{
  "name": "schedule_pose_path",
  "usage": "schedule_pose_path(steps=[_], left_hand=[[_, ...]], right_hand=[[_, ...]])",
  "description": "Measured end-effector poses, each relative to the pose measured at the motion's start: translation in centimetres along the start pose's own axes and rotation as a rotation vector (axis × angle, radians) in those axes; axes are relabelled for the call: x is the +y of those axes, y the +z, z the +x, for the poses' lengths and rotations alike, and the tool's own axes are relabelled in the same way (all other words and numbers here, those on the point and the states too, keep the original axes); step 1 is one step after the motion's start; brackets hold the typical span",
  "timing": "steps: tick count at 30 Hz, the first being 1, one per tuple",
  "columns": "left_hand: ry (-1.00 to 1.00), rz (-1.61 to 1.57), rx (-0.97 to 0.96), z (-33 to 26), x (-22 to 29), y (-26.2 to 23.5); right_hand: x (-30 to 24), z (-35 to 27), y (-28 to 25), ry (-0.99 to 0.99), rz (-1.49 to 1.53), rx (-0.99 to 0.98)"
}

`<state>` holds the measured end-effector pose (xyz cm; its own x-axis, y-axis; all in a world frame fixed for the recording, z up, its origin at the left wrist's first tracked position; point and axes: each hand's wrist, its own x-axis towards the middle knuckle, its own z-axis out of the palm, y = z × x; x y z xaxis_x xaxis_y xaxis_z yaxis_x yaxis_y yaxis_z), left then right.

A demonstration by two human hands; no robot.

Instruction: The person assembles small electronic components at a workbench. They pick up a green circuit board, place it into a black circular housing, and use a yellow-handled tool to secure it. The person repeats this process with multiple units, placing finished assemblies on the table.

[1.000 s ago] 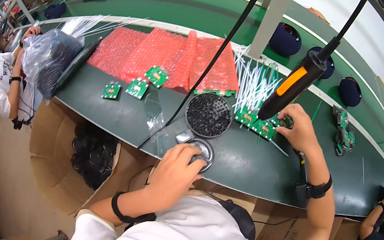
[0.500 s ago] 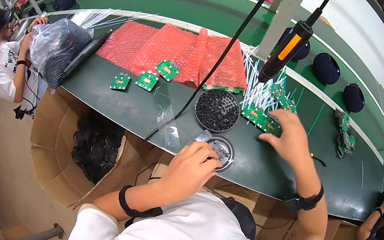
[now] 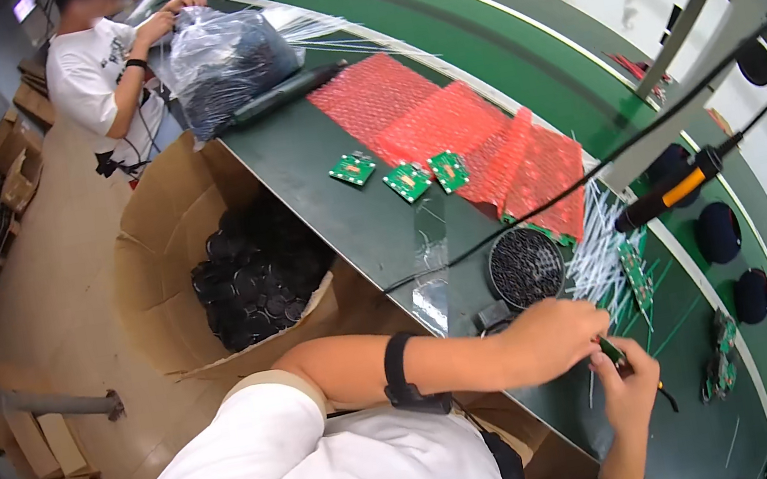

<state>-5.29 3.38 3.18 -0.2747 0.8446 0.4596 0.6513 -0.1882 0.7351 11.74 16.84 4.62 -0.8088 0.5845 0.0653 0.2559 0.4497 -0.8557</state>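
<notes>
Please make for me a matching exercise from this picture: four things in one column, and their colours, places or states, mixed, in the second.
1. Bubble wrap
2. Driver
3. Bowl
4. Left hand

A. black with an orange stripe
B. close to the right hand
C. red
D. filled with small black pieces

Pairs: 1-C, 2-A, 3-D, 4-B
</notes>
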Motion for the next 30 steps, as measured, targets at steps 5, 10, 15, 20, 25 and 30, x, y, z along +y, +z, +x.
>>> schedule_pose_path(steps=[5, 10, 15, 20, 25, 30], left_hand=[[-0.024, 0.085, 0.078, -2.9, 0.2, 1.1], [0.013, 0.179, 0.129, -5.2, 0.3, 0.2], [0.071, 0.254, 0.159, -6.8, 0.3, -0.8], [0.059, 0.244, 0.156, -7.3, 0.4, -1.5], [-0.072, -0.088, 0.067, -6.7, 0.0, -3.2], [-0.171, -0.125, 0.004, -6.0, -0.3, -4.1]], right_hand=[[-0.6, -1.8, 2.8, 0.043, 0.076, 0.12], [-0.8, -2.6, 5.2, -0.029, 0.096, 0.149], [-1.6, -2.9, 6.1, -0.105, -0.007, 0.142], [-2.3, -3.0, 7.2, -0.125, -0.016, 0.158], [-2.8, -2.5, 6.9, 0.015, 0.152, 0.041], [-3.4, -1.2, 6.4, 0.03, 0.025, -0.005]])
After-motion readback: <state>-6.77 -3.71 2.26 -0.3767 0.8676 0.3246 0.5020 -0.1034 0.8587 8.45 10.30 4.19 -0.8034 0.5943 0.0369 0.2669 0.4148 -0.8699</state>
